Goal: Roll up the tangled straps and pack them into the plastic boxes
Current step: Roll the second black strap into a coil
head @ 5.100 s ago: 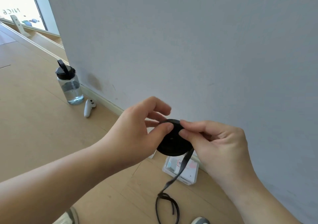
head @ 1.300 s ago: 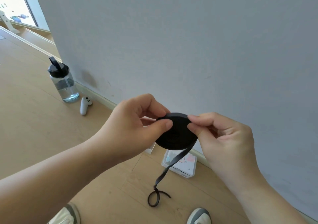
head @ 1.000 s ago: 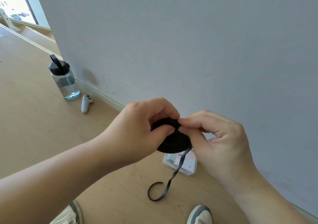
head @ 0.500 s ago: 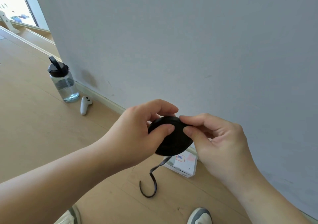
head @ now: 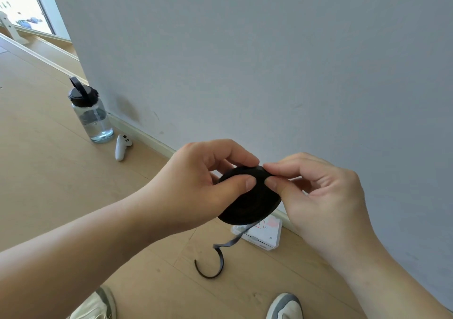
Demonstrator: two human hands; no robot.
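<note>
A black strap wound into a flat round roll is held up in front of me. My left hand grips the roll, thumb on its near face and fingers curled over the top. My right hand pinches the roll's upper right edge between thumb and forefinger. A short loose tail of the strap hangs below the roll and curls above the floor. A clear plastic box with a label lies on the floor by the wall, partly hidden behind the roll.
A grey wall stands close ahead with a pale skirting board. A water bottle with a black lid and a white controller sit on the wooden floor at the left. My shoes show at the bottom.
The hanging tail has grown much shorter as more strap went onto the roll. Both hands kept hold of the roll, shifting their grip around it.
</note>
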